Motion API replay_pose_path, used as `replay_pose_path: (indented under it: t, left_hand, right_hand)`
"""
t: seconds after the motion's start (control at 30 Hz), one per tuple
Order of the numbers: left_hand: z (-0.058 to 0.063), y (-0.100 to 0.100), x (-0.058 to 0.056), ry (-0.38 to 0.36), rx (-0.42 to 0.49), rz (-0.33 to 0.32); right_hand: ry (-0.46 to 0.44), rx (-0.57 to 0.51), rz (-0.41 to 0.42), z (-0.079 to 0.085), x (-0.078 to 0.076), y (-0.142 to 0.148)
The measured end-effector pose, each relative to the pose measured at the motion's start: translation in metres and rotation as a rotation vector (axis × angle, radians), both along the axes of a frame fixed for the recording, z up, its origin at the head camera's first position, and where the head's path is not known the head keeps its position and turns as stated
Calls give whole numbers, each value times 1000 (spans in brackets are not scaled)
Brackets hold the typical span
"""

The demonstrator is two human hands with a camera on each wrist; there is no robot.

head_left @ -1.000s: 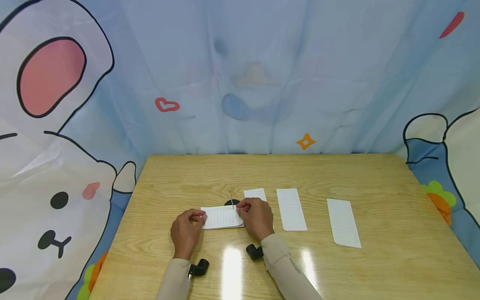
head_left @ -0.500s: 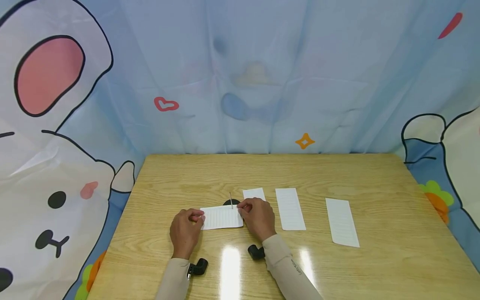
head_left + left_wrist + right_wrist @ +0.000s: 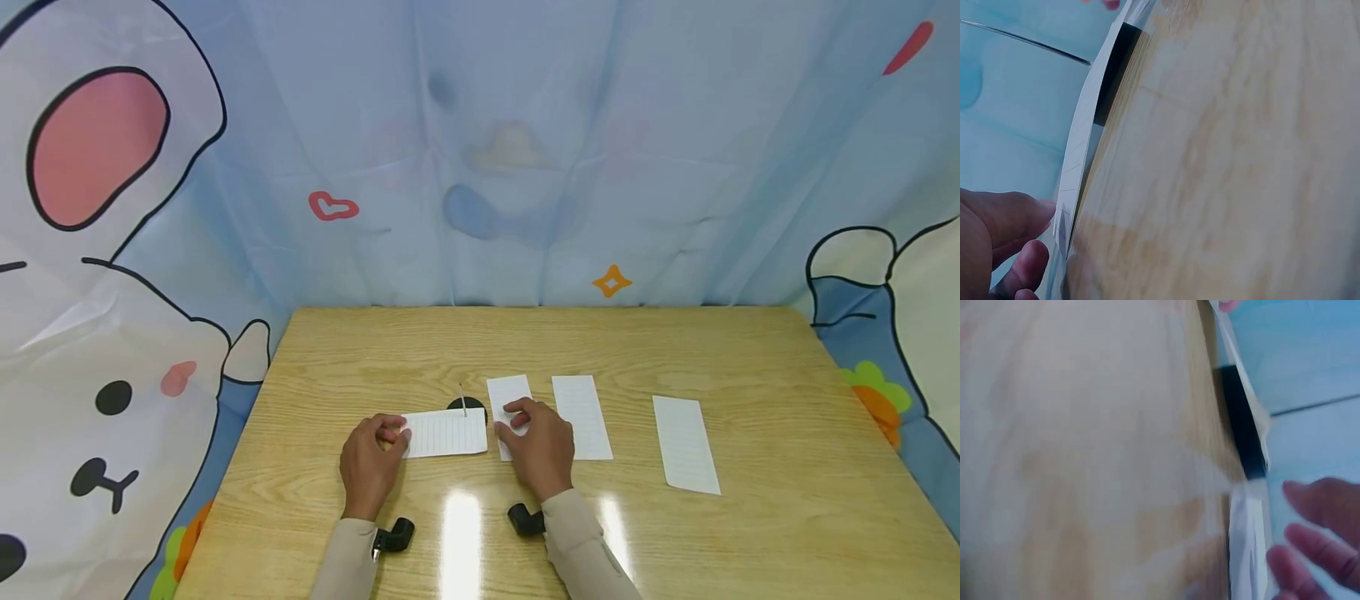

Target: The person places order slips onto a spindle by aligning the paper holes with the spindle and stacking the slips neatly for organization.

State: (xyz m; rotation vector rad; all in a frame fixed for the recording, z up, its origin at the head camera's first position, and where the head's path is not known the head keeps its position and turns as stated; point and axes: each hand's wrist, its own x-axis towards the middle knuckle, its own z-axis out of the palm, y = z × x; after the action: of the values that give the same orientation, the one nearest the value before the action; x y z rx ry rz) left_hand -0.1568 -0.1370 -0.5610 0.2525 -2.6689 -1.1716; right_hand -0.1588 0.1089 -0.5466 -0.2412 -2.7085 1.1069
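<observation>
A white lined paper slip (image 3: 446, 433) lies across a black round base (image 3: 482, 405), and a thin upright metal spike (image 3: 462, 398) pokes up through its back edge. My left hand (image 3: 371, 467) pinches the slip's left end between thumb and fingers. In the left wrist view the fingertips (image 3: 1038, 215) are right at that end, and a dark gap shows the base under the paper. To the right, my right hand (image 3: 542, 446) is held with thumb and index finger apart, nothing between them. It partly covers a second lined slip (image 3: 510, 388).
Another lined slip (image 3: 581, 408) lies just beyond the right hand, and one more slip (image 3: 686, 444) sits farther right on the wooden table (image 3: 810, 467). A printed blue curtain (image 3: 675, 167) hangs behind the table's back edge. Black wrist cameras (image 3: 395, 535) are strapped to both wrists.
My right hand has let go of the slip's right end and moved right, its fingers spreading over the neighbouring slip. The left hand stays at the slip's left end.
</observation>
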Motion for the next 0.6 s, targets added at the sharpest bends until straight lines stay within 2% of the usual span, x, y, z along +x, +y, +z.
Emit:
replay_pose_path:
  t: [0.17, 0.37, 0.6]
  left_hand:
    - [0, 0, 1, -11, -5, -3]
    - [1, 2, 1, 2, 8, -7]
    - [0, 4, 3, 26, 13, -4]
  right_hand:
    - [-11, 90, -77, -2, 10, 10]
    - [-38, 130, -88, -2, 19, 20]
    - [-78, 120, -90, -4, 24, 27]
